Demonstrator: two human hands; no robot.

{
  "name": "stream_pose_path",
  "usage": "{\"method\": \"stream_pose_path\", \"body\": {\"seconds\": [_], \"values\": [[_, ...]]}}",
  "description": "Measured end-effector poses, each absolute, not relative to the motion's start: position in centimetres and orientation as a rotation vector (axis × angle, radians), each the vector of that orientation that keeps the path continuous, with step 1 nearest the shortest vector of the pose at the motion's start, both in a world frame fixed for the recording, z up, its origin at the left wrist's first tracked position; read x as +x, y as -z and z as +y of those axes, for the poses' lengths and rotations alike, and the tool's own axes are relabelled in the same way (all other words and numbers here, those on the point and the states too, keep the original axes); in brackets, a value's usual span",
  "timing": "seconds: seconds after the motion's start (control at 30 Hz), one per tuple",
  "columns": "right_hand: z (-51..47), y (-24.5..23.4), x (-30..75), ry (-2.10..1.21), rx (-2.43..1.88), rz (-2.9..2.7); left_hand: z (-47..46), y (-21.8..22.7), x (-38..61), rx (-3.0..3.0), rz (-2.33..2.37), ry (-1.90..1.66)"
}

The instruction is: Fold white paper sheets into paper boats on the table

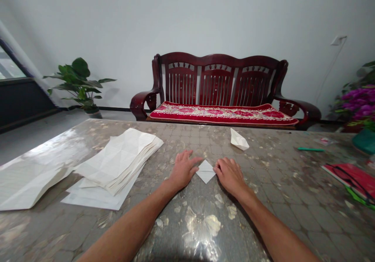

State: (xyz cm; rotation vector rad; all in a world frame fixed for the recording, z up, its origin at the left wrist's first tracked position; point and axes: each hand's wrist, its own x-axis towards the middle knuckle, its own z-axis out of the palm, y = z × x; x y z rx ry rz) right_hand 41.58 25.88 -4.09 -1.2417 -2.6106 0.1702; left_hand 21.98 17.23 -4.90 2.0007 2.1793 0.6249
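A small white folded paper diamond [205, 171] lies flat on the table, between my two hands. My left hand [184, 170] rests palm down with its fingertips at the paper's upper left edge. My right hand [230, 176] lies palm down, its fingertips touching the paper's right corner. Neither hand grips it. A folded white paper piece [239, 139] sits farther off, beyond my right hand. To the left of my left hand lies a stack of creased white paper sheets [117, 160].
The table has a glossy, patterned grey cover [202, 230]. A large creased sheet [29, 186] lies at its left edge. A green pen [310, 149] and a red folder [351, 180] lie on the right. A dark red wooden bench [218, 78] stands beyond the far edge.
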Motion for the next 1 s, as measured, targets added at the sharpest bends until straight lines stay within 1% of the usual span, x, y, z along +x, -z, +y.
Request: {"method": "stream_pose_path", "body": {"seconds": [0.23,0.33,0.47,0.6,1.0], "values": [[25.6,4.6,41.5,-0.146,-1.127,-2.591,17.5,4.5,22.2,2.055,2.112,-0.381],[25.3,4.6,41.5,-0.06,-1.047,-2.643,17.5,4.5,22.2,2.076,2.113,-0.32],[24.9,4.3,41.4,0.112,-1.003,-2.757,17.5,4.9,22.0,2.133,2.113,-0.275],[24.5,3.8,40.8,0.204,-1.009,-2.844,17.4,5.3,21.8,2.194,2.105,-0.239],[22.5,1.8,40.7,0.276,-1.09,-2.991,17.4,5.5,21.6,2.209,2.113,-0.221]]}}
